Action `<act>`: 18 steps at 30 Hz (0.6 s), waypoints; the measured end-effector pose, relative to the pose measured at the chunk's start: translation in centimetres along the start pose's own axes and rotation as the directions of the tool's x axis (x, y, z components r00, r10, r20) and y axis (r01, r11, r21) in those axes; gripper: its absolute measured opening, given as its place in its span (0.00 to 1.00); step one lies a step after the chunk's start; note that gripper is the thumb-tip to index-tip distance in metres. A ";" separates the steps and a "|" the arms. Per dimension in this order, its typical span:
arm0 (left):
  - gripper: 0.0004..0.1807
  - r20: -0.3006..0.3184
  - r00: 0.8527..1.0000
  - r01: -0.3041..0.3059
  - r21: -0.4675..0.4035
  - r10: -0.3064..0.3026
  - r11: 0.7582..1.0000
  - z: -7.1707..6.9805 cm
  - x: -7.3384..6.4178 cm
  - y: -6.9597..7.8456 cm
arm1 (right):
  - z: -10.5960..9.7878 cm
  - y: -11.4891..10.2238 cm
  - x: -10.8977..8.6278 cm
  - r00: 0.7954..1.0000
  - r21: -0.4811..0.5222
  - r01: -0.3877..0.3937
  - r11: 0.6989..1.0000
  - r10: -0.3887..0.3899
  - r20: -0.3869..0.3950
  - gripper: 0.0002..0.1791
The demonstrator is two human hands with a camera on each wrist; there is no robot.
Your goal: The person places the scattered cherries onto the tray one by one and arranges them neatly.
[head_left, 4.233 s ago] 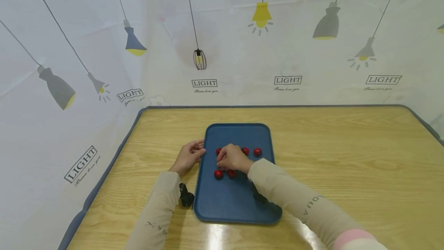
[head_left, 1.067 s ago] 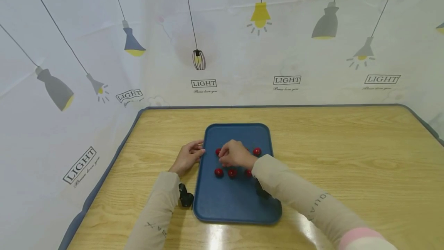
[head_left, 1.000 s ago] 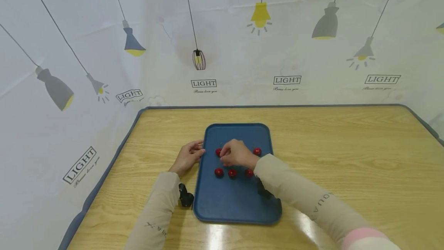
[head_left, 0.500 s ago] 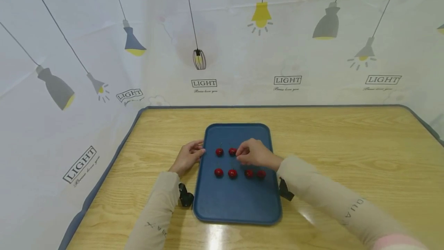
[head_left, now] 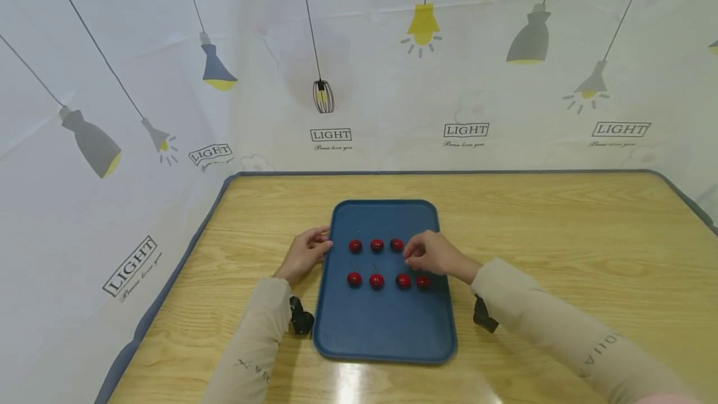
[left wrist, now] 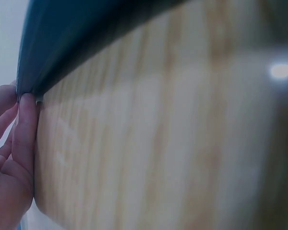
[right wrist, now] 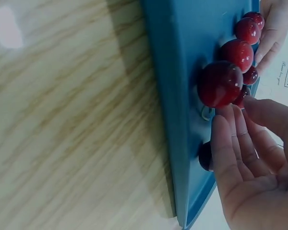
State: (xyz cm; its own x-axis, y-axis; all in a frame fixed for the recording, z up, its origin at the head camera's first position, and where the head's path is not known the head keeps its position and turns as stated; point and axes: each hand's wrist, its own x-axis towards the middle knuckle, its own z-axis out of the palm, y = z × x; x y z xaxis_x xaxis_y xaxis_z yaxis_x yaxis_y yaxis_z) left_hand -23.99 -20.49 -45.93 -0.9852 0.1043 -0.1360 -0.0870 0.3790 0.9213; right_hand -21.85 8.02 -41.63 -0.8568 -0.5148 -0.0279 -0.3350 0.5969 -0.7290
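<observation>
My left hand (head_left: 305, 253) low and still at mid-left, fingers (left wrist: 25, 125) lying together, nearly straight, tips pressed forward, thumb above them. Left forearm in beige sleeve runs back toward me. My right hand (head_left: 434, 254) reaches in from right, palm down, fingers (right wrist: 240, 143) loosely bent, tips drawn toward thumb; whether they pinch anything, can't tell. Right forearm angled across, sleeved, black wrist mount underneath.

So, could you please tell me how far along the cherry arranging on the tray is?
Seven cherries sit in two rows on the blue tray: four in the front row, three in the back row. The right hand is at the back row's open end, perhaps with an eighth cherry. The left hand touches the tray's edge. That last spot remains.
</observation>
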 end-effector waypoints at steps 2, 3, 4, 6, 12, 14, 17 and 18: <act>0.22 0.001 1.000 0.001 -0.004 -0.001 1.000 0.0 0.0 0.0 | 0.0 0.1 0.0 1.000 -0.019 0.007 1.000 -0.007 -0.007 0.03; 0.22 0.000 1.000 0.002 -0.008 -0.002 1.000 0.0 0.0 0.0 | 0.1 0.1 0.0 1.000 -0.030 0.012 0.999 -0.012 -0.009 0.03; 0.22 0.001 1.000 -0.001 -0.010 0.001 1.000 0.0 0.0 -0.1 | 0.1 0.1 0.0 1.000 -0.041 0.009 0.999 -0.010 -0.011 0.03; 0.22 0.003 1.000 -0.005 -0.015 0.005 1.000 0.0 0.0 -0.1 | 0.2 0.1 0.0 1.000 -0.060 0.003 0.998 -0.004 -0.016 0.03; 0.22 0.001 1.000 -0.004 -0.008 0.004 1.000 0.0 0.1 -0.1 | 0.6 -0.2 0.2 1.000 -0.106 -0.007 0.994 0.006 -0.016 0.04; 0.23 0.000 1.000 -0.005 -0.003 0.005 1.000 0.0 0.0 -0.1 | 0.7 -0.2 0.3 1.000 -0.110 -0.002 0.994 0.000 -0.014 0.04; 0.23 -0.002 1.000 -0.006 -0.004 0.006 1.000 0.0 0.0 -0.1 | 0.9 -0.3 0.4 1.000 -0.105 -0.001 0.994 -0.001 -0.014 0.05; 0.23 -0.001 1.000 -0.009 -0.007 0.009 1.000 0.0 0.0 0.0 | 1.0 -0.3 0.5 1.000 -0.104 0.002 0.995 -0.003 -0.013 0.05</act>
State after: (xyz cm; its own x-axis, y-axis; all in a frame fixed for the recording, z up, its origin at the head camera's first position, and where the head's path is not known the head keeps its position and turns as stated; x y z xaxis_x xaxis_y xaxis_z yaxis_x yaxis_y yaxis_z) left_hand -23.99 -20.51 -45.96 -0.9861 0.1064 -0.1275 -0.0794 0.3721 0.9248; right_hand -21.80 6.99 -42.11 -0.8608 -0.5086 -0.0163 -0.3757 0.6568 -0.6539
